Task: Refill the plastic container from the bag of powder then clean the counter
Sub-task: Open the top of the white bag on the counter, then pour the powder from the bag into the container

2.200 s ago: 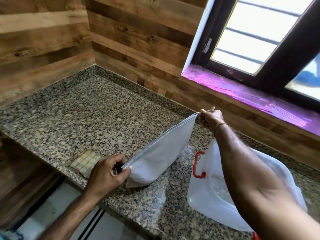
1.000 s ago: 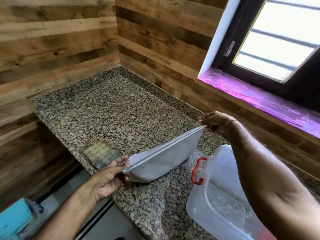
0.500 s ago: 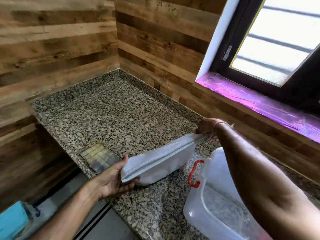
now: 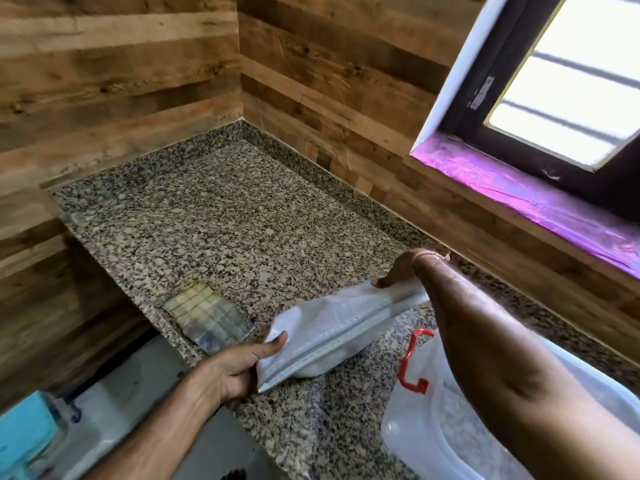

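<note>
Granite surface [image 4: 242, 237]: bag [image 4: 329, 327] has dropped from its taut, raised hold to lie nearly flat beside the open plastic container [image 4: 433, 427], left hand [image 4: 239, 368] fingers clamped on its near end, right hand [image 4: 401, 271] pinching the far end, so pouring looks done and wiping comes next.

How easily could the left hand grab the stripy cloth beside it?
Probably yes: the cloth lies on the counter right beside the left hand, nothing between. But that hand grips the bag, so it must let go first.
</note>
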A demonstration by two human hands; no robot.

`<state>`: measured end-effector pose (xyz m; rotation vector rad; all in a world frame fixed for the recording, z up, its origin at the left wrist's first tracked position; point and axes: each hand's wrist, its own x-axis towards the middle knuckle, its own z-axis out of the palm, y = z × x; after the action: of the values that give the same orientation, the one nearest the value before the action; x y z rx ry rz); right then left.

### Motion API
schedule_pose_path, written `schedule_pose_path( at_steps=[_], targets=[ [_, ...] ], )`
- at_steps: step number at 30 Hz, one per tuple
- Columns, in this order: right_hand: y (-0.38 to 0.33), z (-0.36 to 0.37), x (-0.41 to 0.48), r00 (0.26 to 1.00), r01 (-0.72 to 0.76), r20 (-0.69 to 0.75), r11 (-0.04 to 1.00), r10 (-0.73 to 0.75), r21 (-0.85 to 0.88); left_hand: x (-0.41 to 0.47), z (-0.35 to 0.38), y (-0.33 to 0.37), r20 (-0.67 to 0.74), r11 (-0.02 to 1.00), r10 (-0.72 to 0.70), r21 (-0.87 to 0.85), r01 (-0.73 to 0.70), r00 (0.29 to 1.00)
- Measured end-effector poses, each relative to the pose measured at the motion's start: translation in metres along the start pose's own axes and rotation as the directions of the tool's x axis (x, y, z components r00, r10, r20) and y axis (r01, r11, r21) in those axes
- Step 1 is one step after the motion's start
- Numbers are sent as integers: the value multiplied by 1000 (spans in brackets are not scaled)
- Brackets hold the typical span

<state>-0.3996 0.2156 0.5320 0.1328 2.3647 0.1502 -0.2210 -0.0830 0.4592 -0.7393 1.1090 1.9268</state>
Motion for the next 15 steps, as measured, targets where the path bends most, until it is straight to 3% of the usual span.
schedule_pose_path(
  at_steps=[1,5,10,15],
  targets=[
    [-3,-2,15,997,-47,-55,999,47,-3,2,0,0,-1,1000,1,9,-1,1000],
    [-6,9,21,999,1,-50,992,-7,-124,1,-1,1,-15,1000,-10,26,10,1000],
    [-12,-1,10,981,63,-188,995,-48,74,-8,-4,0,4,999,-41,12,41,999],
    [-5,-40,-40,913,206,-398,942,-88,264,-18,7,8,74,990,18,-142,-8,997]
  ],
)
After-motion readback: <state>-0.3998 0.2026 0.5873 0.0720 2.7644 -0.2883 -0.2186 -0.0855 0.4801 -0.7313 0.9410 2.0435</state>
